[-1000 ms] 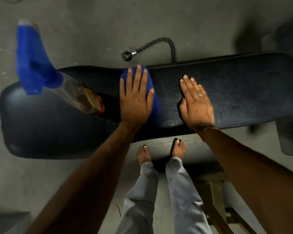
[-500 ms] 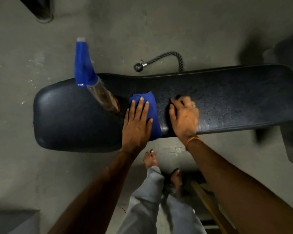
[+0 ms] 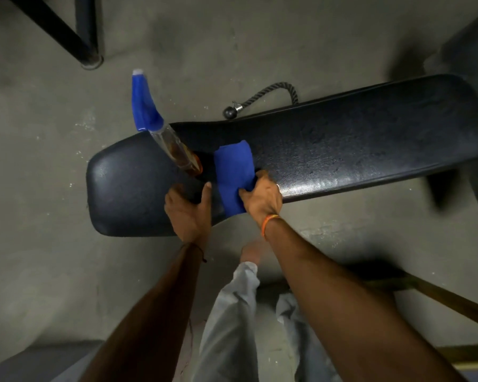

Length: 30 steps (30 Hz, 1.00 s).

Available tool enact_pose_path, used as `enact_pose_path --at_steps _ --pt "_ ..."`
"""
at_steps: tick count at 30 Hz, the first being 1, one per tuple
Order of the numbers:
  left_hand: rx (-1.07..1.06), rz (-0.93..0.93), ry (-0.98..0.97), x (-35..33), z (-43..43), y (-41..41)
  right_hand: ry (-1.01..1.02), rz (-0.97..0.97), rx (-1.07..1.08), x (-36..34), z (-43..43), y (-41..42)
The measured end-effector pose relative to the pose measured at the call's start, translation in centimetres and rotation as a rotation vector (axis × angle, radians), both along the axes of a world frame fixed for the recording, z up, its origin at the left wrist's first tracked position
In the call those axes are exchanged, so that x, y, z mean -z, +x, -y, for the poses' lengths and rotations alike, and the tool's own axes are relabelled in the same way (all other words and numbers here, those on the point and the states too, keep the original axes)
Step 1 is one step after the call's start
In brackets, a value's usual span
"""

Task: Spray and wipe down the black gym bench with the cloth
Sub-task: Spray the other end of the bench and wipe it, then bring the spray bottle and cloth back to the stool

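The long black gym bench runs across the view from left to upper right. A folded blue cloth lies on its pad near the middle and hangs over the near edge. My right hand grips the cloth's near right side at the bench edge. My left hand rests on the pad's near edge just left of the cloth, fingers apart and holding nothing. A spray bottle with a blue trigger head and brownish liquid stands on the pad just left of the cloth.
A grey rope handle with a black ball end lies on the concrete floor behind the bench. Black metal frame legs stand at upper left. A wooden bar crosses at lower right. My grey-trousered legs are below the bench.
My left hand has slid off the cloth to the pad's near edge. My right hand moved left and took hold of the cloth. The view has pulled back from the bench.
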<state>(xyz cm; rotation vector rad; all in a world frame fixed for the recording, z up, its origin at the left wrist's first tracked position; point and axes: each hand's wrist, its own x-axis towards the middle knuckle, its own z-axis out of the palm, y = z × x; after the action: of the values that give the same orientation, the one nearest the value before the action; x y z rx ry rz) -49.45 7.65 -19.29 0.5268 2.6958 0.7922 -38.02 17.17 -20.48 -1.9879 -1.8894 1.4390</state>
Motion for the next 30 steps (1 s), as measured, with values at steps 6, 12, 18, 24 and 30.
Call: enact_pose_path --at_steps 6,12,18,24,30 --pt "0.065 0.132 0.275 -0.2 -3.2 -2.6 -0.042 -0.109 0.189 -0.1 0.6 -1.4" --pt "-0.015 0.22 0.346 -2.0 -6.0 -3.9 -0.232 -0.342 0.492 -0.6 1.1 -1.3" --pt "0.139 0.248 0.155 -6.6 -5.2 -1.0 -0.187 -0.457 0.749 -5.0 2.0 3.2" --pt "0.387 0.344 0.065 -10.6 -3.6 5.3 -0.075 -0.507 1.034 -10.3 5.2 10.8" --pt "0.775 0.356 0.027 -13.3 -2.1 14.1 0.072 -0.503 1.341 -13.8 11.9 20.7"
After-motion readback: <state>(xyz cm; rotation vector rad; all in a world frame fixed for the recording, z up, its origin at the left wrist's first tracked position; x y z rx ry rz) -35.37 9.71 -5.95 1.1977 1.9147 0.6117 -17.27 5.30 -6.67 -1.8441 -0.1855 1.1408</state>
